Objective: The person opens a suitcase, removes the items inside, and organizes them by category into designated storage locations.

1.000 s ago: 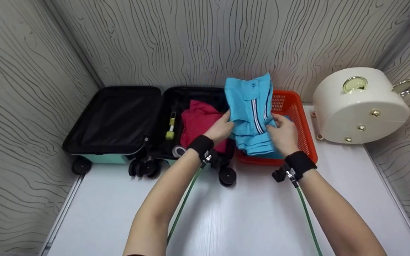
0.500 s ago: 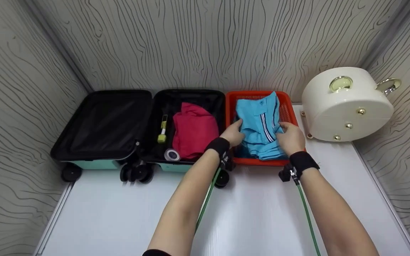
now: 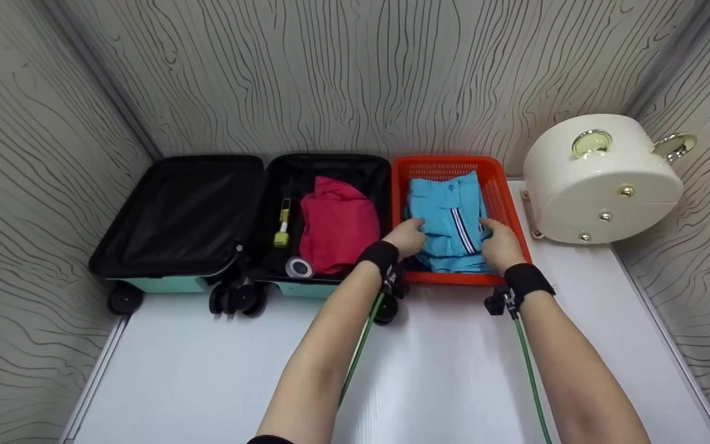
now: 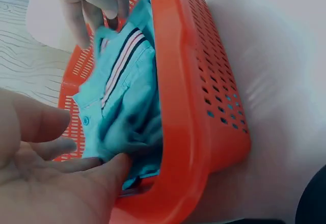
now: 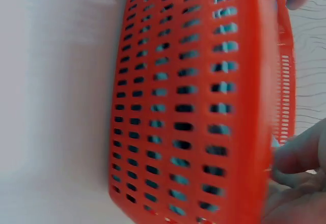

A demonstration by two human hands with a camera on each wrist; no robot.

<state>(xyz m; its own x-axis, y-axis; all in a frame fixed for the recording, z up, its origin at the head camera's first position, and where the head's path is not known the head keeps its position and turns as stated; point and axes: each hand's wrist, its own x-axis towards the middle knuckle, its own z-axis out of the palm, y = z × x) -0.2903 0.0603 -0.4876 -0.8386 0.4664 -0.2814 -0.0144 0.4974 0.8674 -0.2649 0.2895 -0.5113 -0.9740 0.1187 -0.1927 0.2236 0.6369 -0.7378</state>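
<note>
Folded blue shorts [image 3: 447,216] with a waistband button and a dark-and-white side stripe lie inside the orange-red basket [image 3: 495,165]. At their left edge is my left hand [image 3: 407,238]. In the left wrist view its fingers [image 4: 109,175] are spread and loosely bent beside the cloth, with no pinch visible. My right hand [image 3: 503,245] is at the opposite edge of the shorts, just inside the basket's right wall. Its fingers [image 4: 81,18] hang loosely by the cloth in the left wrist view. The basket wall hides most of the shorts in the right wrist view.
Left of the basket lies an open suitcase [image 3: 272,169] holding a crumpled red garment [image 3: 338,228], a yellow-green small item [image 3: 281,231] and a white round roll [image 3: 299,267]. Its black-lined other half [image 3: 188,216] lies further left. A cream round case [image 3: 601,179] stands at right.
Both hands have lowered the blue shorts into the basket, where they now lie flatter. The hands' fingers have loosened from the cloth. The head view has shifted slightly.
</note>
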